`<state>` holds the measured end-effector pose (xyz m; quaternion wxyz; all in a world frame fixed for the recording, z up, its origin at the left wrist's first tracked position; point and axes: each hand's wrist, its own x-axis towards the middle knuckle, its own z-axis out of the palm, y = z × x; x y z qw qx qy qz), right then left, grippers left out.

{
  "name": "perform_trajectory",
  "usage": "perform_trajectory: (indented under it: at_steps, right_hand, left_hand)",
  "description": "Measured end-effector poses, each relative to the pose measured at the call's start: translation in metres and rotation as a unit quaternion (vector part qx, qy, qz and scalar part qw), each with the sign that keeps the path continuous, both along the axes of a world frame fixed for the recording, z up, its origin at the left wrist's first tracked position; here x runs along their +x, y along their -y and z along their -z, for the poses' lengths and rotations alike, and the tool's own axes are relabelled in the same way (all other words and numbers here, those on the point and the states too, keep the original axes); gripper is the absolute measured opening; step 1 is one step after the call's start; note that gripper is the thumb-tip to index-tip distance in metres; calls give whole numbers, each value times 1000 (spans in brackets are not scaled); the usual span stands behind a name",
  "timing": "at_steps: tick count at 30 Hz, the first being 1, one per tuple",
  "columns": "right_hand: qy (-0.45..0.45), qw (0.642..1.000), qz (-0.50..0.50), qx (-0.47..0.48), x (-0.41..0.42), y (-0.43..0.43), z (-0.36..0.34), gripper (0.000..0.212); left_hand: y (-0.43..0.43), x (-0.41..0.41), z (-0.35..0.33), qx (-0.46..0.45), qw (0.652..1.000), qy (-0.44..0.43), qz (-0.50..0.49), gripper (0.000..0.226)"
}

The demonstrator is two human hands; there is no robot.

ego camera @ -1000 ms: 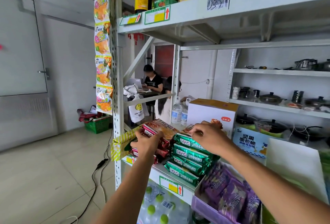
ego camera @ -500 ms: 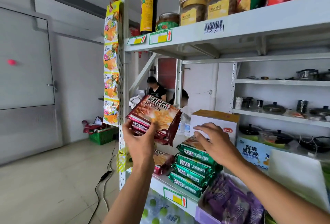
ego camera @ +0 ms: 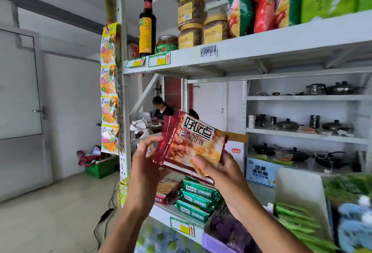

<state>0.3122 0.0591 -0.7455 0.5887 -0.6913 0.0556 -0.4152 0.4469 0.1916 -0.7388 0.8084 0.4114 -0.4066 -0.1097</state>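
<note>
Several red biscuit packets [ego camera: 191,144], stacked and tilted, were held up before the shelving, above the green packets [ego camera: 196,198] on the lower shelf [ego camera: 161,217]. The left hand [ego camera: 144,164] gripped the stack's left edge. The right hand [ego camera: 219,174] clasped its lower right corner, thumb on the front. Another red packet [ego camera: 168,189] lay beside the green ones.
</note>
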Motion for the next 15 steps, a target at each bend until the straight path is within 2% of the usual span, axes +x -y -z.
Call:
perform_trajectory:
  at_steps: [2, 4, 6, 8, 10, 15]
  right_hand:
    - [-1, 999, 21, -31, -9, 2, -1, 36]
    - [9, 996, 55, -66, -18, 1, -2, 35]
    - [8, 993, 81, -86, -26, 2, 0, 39]
    - [5, 992, 92, -92, -33, 4, 1, 35]
    - [17, 992, 99, -75, -38, 8, 1, 23]
    - [47, 991, 115, -50, -53, 18, -9, 20]
  left_hand:
    - [-6, 1, -8, 70, 997, 3, -14, 19]
    - [-11, 3, -11, 138, 989, -48, 7, 23]
    - [-16, 4, -11, 186, 980, -64, 23, 24]
    - [-20, 2, -10, 204, 977, -64, 20, 21]
    - [-25, -2, -11, 206, 975, -75, 18, 28]
    - [-32, 2, -16, 190, 971, -138, 49, 37]
